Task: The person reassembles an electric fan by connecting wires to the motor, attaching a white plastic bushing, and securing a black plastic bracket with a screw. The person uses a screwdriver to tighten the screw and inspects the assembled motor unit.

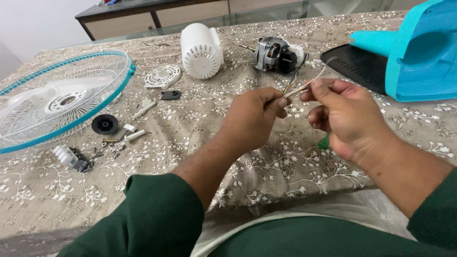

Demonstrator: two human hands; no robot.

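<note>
In the head view, we hold both hands up at the centre of the frame, above the table with its floral cloth. Our left hand has its fingers curled together, thumb and forefinger pinched on a bundle of thin wires. Our right hand, just to the right of it, pinches the same wires at their upper end with its fingertips, and a green-handled tool peeks out below its palm; we cannot tell how it is gripped. The wires run up toward the electric motor, which lies on the cloth at upper centre. Just left of the motor stands a white motor housing. A fan grille with a teal rim fills the left of the frame, with small screws and plastic parts scattered below it. A teal fan base occupies the upper right corner.
</note>
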